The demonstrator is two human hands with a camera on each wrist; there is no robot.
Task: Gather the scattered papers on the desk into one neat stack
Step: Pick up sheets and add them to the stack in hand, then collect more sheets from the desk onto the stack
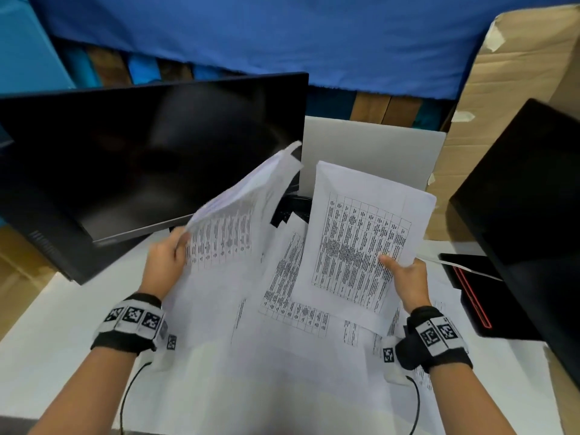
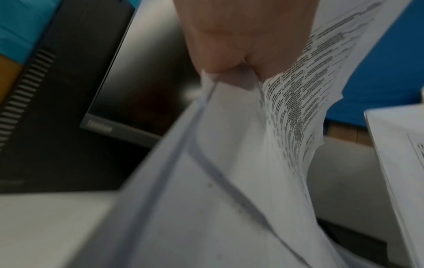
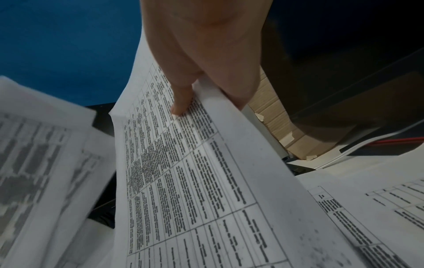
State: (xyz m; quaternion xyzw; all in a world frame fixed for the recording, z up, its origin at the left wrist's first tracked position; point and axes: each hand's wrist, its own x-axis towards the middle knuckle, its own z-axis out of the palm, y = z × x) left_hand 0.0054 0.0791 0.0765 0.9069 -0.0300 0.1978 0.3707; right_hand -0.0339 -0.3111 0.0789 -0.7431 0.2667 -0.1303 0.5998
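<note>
White printed papers with tables cover the white desk [image 1: 47, 340]. My left hand [image 1: 166, 259] pinches the edge of a lifted, curling bundle of sheets [image 1: 238, 221], blurred in front of the monitor; the left wrist view shows the left hand [image 2: 241, 54] gripping those sheets [image 2: 286, 108]. My right hand [image 1: 408, 277] holds a second batch [image 1: 361, 240] raised off the desk, thumb on top; in the right wrist view its thumb [image 3: 181, 101] presses on that batch [image 3: 183, 181]. More loose sheets [image 1: 282, 356] lie flat under both hands.
A dark monitor [image 1: 141, 158] leans at the left, close behind the lifted sheets. A second black screen [image 1: 527, 199] and a black device with a red line [image 1: 470, 293] sit at the right. A closed silver laptop [image 1: 376, 146] and cardboard [image 1: 518, 73] stand behind.
</note>
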